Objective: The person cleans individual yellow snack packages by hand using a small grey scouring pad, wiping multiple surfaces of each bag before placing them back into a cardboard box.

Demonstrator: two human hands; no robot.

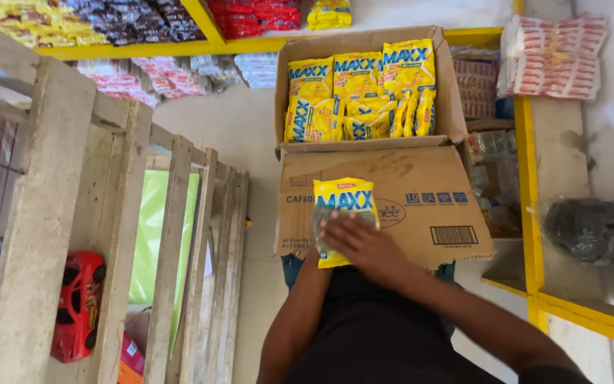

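The right hand (pixel 360 242) lies flat and open on a yellow packet (pixel 345 213), pressing it against the near flap of the cardboard box (pixel 421 206); nothing is pinched. The left hand is hidden under the packet, so I cannot tell its grip. The flap slopes toward the person, and the glossy packet could slide off it and drop to the floor (pixel 250 299) if the palm lifts. More yellow packets (pixel 360 92) stand crowded in the far half of the box, and could topple if knocked.
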